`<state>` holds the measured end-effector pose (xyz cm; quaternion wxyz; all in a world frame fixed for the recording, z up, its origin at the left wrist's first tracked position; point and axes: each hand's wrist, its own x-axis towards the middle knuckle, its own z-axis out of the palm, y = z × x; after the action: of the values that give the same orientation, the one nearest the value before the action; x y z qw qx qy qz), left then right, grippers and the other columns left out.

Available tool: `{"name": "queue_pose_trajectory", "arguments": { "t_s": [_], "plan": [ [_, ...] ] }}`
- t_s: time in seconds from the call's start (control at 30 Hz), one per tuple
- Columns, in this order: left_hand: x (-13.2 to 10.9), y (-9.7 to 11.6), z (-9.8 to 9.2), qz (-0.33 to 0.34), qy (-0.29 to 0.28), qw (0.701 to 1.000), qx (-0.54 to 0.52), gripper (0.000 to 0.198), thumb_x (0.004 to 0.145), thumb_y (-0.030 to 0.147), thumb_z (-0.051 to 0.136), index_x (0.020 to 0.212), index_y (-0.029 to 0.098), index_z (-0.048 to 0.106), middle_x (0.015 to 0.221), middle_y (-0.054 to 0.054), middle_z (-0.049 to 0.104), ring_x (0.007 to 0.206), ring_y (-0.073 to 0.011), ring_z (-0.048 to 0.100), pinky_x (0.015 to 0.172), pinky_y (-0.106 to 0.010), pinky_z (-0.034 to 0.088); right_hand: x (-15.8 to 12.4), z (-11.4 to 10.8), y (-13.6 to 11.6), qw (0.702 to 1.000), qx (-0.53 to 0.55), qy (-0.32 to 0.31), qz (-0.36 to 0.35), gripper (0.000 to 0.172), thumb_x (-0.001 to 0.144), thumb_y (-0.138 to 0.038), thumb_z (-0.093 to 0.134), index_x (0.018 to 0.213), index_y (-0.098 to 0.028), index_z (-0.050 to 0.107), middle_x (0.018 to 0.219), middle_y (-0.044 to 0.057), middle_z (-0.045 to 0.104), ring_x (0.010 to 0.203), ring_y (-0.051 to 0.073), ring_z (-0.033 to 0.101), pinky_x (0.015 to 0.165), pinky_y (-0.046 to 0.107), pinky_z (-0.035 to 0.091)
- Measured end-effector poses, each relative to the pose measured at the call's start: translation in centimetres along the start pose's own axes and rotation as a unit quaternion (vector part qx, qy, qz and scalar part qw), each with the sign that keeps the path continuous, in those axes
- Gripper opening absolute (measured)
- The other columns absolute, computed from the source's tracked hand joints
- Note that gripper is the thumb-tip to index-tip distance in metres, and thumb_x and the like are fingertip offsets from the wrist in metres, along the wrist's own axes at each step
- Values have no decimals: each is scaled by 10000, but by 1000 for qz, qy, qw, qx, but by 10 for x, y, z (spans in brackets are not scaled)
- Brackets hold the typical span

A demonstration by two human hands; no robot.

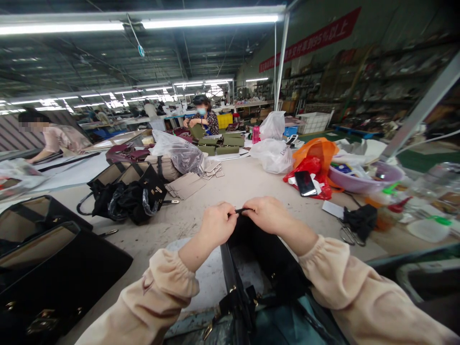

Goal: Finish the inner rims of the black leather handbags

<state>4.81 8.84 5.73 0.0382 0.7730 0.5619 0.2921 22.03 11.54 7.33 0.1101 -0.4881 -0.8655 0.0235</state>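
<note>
In front of me a black handbag stands at the table's near edge, partly hidden by my arms. My left hand pinches the bag's far top edge, thumb and fingers pressed together. Close beside it, my right hand grips the same dark edge from the right. Only a short stretch of black material shows between the two sets of fingertips. Below them, a black strap with gold-coloured metal fittings runs toward me.
Black handbags stand at left, with more behind. Flat beige pieces lie mid-table. A phone rests on a red bag; a purple basin, scissors and bottles stand right. Co-workers work beyond.
</note>
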Motion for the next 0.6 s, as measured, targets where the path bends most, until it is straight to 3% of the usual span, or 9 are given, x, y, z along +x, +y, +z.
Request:
{"name": "queue_pose_trajectory", "arguments": {
  "t_s": [0.3, 0.6],
  "plan": [
    [2, -5, 4, -61, 10, 997, -48, 122, 716, 172, 578, 608, 192, 630, 682, 14, 678, 651, -124, 604, 629, -238, 431, 0, 0, -3, 1000, 0, 4, -1, 295, 894, -386, 413, 862, -262, 679, 913, 5, 695, 830, 160, 600, 668, 253, 360],
    [3, -8, 5, -55, 19, 995, -80, 144, 708, 158, 587, 574, 189, 630, 712, 6, 690, 665, -121, 610, 649, -234, 455, 4, 2, -3, 1000, 3, 8, 9, 285, 876, -376, 435, 800, -250, 679, 875, 11, 696, 805, 162, 600, 658, 253, 364]
  ]
}}
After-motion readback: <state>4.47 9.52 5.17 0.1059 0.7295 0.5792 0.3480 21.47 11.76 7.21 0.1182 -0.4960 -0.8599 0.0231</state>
